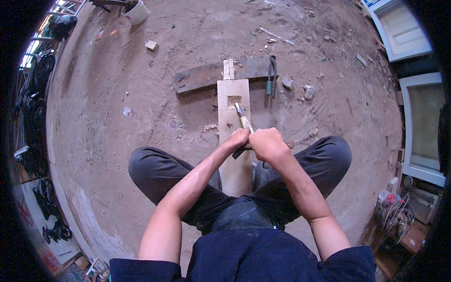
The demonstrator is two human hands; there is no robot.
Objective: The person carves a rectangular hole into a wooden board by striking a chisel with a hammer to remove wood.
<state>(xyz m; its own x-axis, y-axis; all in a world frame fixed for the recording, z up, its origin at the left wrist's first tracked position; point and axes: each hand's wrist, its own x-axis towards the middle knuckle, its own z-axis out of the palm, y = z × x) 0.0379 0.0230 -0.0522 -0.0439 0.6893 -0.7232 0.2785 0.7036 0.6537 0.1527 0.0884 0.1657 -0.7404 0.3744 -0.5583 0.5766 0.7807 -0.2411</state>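
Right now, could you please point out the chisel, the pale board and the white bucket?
Chisel (244,120), head view, middle of its visible length.
Pale board (225,114), head view, bare upper face.
White bucket (137,14), head view, outer wall.

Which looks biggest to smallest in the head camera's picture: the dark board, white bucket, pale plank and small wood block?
1. Pale plank, though partly hidden
2. Dark board
3. White bucket
4. Small wood block
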